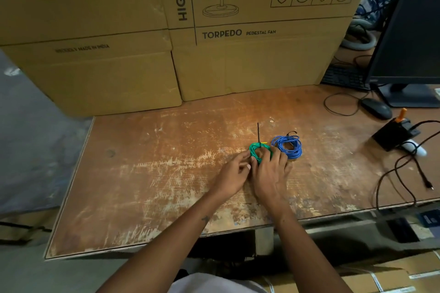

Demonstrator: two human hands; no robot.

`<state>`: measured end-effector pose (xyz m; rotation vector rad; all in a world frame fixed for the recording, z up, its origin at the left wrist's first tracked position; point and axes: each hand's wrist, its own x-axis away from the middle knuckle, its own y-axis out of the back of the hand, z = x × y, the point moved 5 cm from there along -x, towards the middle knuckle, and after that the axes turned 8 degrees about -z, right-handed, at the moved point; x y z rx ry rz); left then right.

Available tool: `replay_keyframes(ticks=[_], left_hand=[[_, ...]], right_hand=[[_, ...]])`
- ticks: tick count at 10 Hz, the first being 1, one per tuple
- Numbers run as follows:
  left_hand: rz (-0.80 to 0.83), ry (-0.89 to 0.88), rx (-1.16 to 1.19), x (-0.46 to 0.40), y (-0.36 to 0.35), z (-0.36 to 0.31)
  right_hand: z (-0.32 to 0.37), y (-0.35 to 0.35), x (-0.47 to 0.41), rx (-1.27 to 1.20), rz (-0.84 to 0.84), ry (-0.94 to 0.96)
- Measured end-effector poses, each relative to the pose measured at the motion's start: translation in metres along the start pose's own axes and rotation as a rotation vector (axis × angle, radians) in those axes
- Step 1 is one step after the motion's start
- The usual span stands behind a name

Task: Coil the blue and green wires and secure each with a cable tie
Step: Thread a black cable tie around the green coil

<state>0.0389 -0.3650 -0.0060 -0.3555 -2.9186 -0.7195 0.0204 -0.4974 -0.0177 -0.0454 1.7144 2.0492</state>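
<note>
Head view: left hand [234, 175] and right hand [270, 172] fingers curled, pinching green coil [258, 151] on table [142, 173]; tie [258, 132] sticking up, likely untrimmed. Blue coil [288, 146] just beside, apparently tied. Near done.

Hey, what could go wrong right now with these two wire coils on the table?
1. The green coil has a black cable tie standing up from it; whether it is cinched cannot be seen. If either the left hand or right hand lets go early, the loops may spring apart.
2. The blue coil lies right beside the right hand, so a nudge could knock it or tangle the two coils.
</note>
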Motion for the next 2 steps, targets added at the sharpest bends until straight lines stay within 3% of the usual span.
replay_keyframes(ticks=[1,2], left_hand=[[-0.019,-0.01,-0.032,0.008,0.007,0.005],[-0.127,-0.13,-0.113,0.016,0.031,-0.009]], right_hand=[[0.002,0.0,0.003,-0.002,0.031,0.007],[0.024,0.01,-0.006,-0.024,0.041,0.049]])
